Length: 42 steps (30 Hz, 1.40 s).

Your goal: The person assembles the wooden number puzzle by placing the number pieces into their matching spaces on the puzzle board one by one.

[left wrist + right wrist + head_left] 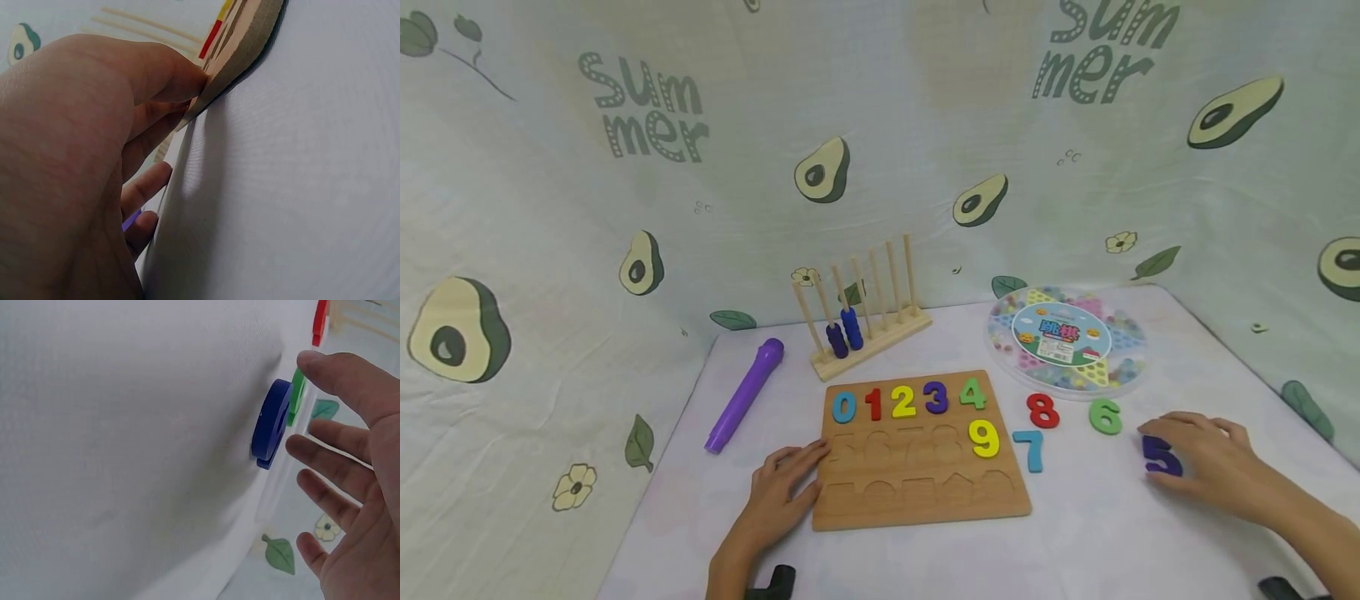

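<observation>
On the left edge of the wooden number board rests my left hand, its thumb and fingertips touching the side. In the left wrist view, the thumb meets the board edge while two lower fingers stand apart from it. Set in the board's top row are the numbers 0 to 4, with a yellow 9 at the right of the middle row. My right hand hovers around a dark blue 5 on the cloth. Seen from the right wrist, its fingers are spread, with a gap to the 5.
Loose numbers lie right of the board: a red 8, a blue 7 and a green 6. Behind stand a peg rack with blue beads and a round board-game box. A purple stick lies left.
</observation>
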Available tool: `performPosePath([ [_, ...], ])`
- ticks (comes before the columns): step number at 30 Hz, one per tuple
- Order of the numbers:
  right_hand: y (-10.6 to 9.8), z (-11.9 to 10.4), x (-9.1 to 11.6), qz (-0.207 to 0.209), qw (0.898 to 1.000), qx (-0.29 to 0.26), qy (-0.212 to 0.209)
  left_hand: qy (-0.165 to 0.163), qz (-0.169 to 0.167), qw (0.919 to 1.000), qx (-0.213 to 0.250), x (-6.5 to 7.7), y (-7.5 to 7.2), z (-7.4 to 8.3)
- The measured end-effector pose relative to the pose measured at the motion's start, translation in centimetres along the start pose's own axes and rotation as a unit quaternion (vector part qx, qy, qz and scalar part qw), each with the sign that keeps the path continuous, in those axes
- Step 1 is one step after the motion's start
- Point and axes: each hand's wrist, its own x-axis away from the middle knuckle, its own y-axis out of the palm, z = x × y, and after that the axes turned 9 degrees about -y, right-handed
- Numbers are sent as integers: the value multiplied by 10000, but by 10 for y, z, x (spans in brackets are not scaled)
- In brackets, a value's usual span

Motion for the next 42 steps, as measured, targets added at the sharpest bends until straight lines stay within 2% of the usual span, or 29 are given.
performPosePath([
  [6, 2, 7, 1, -191, 9997, 140, 80, -9, -30, 9999, 98, 3, -2, 0],
  [10, 3, 8, 5, -241, 9993, 296, 0, -75, -168, 9998, 90, 2, -1, -1],
  [15, 3, 3, 4, 153, 9986, 383, -343, -15, -137, 9999, -13, 0, -1, -1],
  [19, 0, -7, -3, 432, 9969, 304, -591, 70, -17, 10000, -57, 0, -2, -1],
  [26, -8, -28, -21, 154, 9985, 78, -515, 110, -5, 9999, -23, -1, -2, 2],
  [32, -9, -50, -36, 303, 9962, 77, -808, 157, 204, 9997, 41, 1, -1, 4],
  [42, -17, -80, -57, 345, 9933, -76, -1097, 115, 121, 9999, 15, 1, -3, 4],
])
